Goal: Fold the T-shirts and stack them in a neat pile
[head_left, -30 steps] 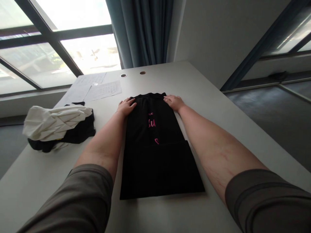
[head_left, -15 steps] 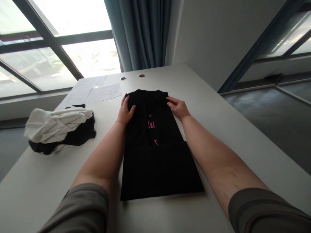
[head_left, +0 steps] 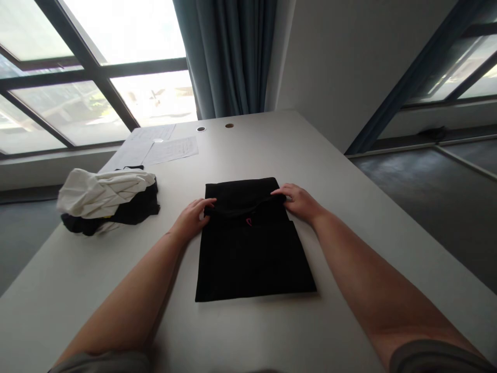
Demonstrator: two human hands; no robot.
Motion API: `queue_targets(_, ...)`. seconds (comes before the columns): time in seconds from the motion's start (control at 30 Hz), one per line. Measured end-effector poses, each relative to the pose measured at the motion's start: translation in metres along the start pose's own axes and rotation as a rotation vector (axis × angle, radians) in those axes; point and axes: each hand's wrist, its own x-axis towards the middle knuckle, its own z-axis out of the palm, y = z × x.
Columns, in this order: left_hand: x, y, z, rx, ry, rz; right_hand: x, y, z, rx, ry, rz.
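left hand, right hand are pinching black garment between desk side edges; pink print barely showing, sleeves exiting frame.

Left hand, one, pinching. Right hand, one, pinching. Forearms, two, bare, stretched forward, set well apart.

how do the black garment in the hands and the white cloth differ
The black garment lies mostly flat, straight-edged; the white cloth is crumpled. The left hand and right hand hold the black garment; nothing grips the white cloth. Both are fabric.
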Motion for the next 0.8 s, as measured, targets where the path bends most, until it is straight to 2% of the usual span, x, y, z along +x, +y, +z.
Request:
queue_targets(0.07,-0.005,0.006,-0.006,0.026,-0.071,0.016,-0.001,-0.002,-0.001,-0.061,-0.016,0.000)
queue_targets(0.27,-0.007,0.019,-0.017,-0.047,-0.160,-0.068,-0.005,-0.003,-0.008,-0.103,-0.104,-0.059)
queue_targets(0.4,-0.006,0.018,-0.019,-0.076,-0.104,-0.081,-0.012,-0.004,-0.017,-0.058,-0.168,-0.123)
queue_targets(0.5,0.002,0.016,-0.017,-0.059,-0.015,-0.122,-0.008,-0.008,-0.016,-0.058,-0.091,-0.102)
queue_targets(0.6,0.025,0.021,-0.009,0.001,0.104,-0.168,0.008,-0.016,-0.004,-0.124,0.090,-0.026)
queue_targets(0.67,0.046,0.029,0.002,0.072,0.137,-0.187,0.023,-0.023,0.008,-0.176,0.155,0.014)
queue_targets(0.73,0.066,0.036,0.018,0.177,0.113,-0.212,0.035,-0.028,0.022,-0.226,0.146,0.040)
queue_targets(0.8,0.079,0.041,0.036,0.290,0.062,-0.233,0.041,-0.029,0.036,-0.290,0.077,0.084)
